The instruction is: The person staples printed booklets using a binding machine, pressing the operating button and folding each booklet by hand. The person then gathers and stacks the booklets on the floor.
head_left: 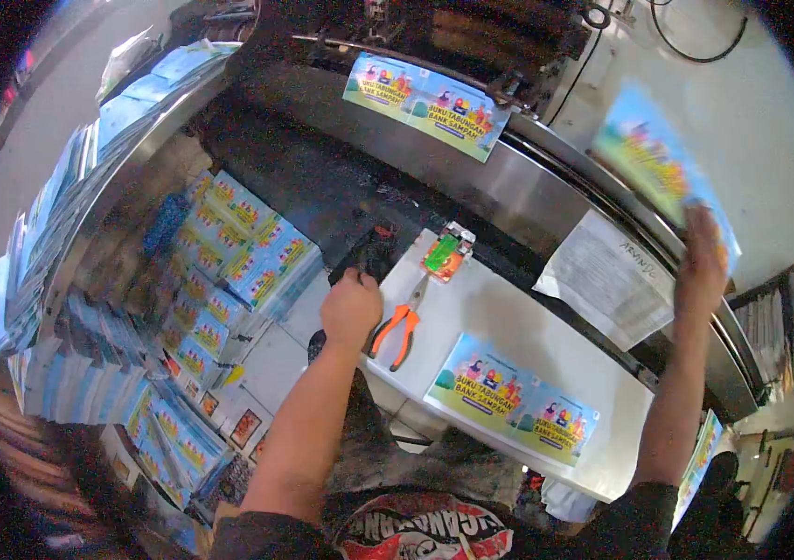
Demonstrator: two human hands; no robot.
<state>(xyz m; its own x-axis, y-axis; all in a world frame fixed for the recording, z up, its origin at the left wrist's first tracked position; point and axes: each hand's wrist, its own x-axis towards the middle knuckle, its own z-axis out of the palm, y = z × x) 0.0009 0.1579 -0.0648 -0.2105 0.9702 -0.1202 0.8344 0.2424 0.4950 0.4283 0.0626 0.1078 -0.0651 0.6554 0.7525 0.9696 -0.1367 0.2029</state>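
Observation:
My right hand [703, 252] is raised on the right, its fingers closed on the lower edge of a printed booklet [649, 154], blurred by motion. My left hand [352, 306] is curled into a fist at the left end of a white tabletop [509, 313], against a dark shape; what it grips is hidden. Beside that hand lie pliers with orange handles [397, 331] and a small green and orange packet [444, 254]. Another printed booklet [514, 397] rests flat on the tabletop's near side. One more booklet [425, 105] lies on the metal machine ledge ahead.
Stacks of similar booklets [248, 243] stand at the left, low down. A long row of booklets [61, 196] leans along a curved metal shelf [150, 140]. A white paper with handwriting [607, 275] hangs on the machine front. Bundled papers [780, 327] sit at the far right.

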